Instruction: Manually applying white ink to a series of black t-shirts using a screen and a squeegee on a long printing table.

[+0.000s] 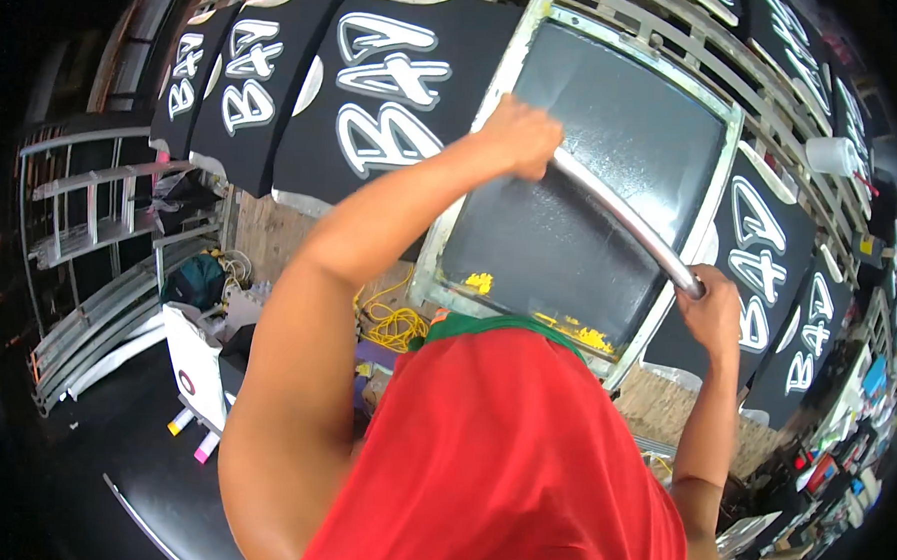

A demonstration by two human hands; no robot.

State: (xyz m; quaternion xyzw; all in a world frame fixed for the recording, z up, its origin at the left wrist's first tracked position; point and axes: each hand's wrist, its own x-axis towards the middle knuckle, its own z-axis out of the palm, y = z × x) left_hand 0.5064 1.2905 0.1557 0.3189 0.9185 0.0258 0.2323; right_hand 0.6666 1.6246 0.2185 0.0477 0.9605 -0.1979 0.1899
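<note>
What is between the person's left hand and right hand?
A long, silver, metallic-looking bar stretches from the left hand to the right hand, as the head view shows.

I can see a bare, pale plywood tabletop (262, 234) curving across the frame from upper left to lower right, its grain showing along the near edge. At the upper left I count three black fabric shirts with white brush-style lettering (402, 93) spread flat in a row; two more of the same kind (755, 248) lie at the right. Between them, at upper centre, I have a pale, paint-worn rectangular frame with a dark mesh panel (597, 96), yellow smears along its lower edge; what lies under it is hidden from me.
</note>
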